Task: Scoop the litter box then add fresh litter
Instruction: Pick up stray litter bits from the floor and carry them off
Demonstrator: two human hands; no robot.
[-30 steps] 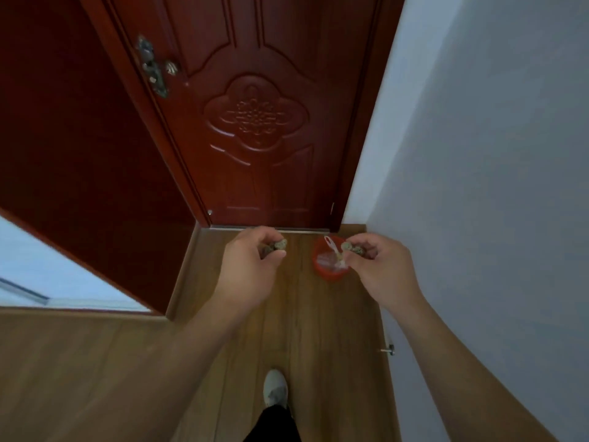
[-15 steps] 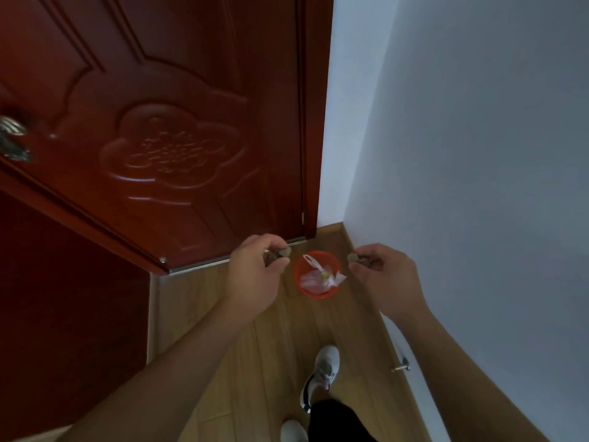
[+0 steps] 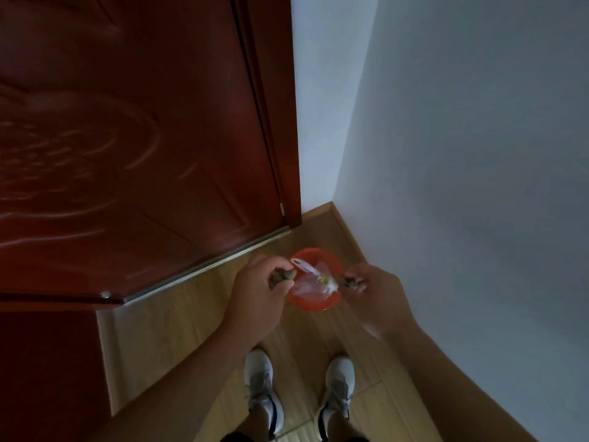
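The left hand (image 3: 255,295) gripped a brownish clump (image 3: 282,276) between curled fingers and thumb, just left of a red bin (image 3: 314,307). The right hand (image 3: 376,291) pinched a smaller clump (image 3: 349,283) at its fingertips, just right of the bin's rim. Both hands were held over the bin's edges, with the bin's mouth between them. The bin stood on the wooden floor (image 3: 178,330) near its far right corner, where the red door (image 3: 127,154) and the white wall (image 3: 462,154) come together. A crumpled clear bag (image 3: 310,287) lay inside the bin. Two white shoes (image 3: 259,378) stood on the floor at its near edge, toes toward the bin.
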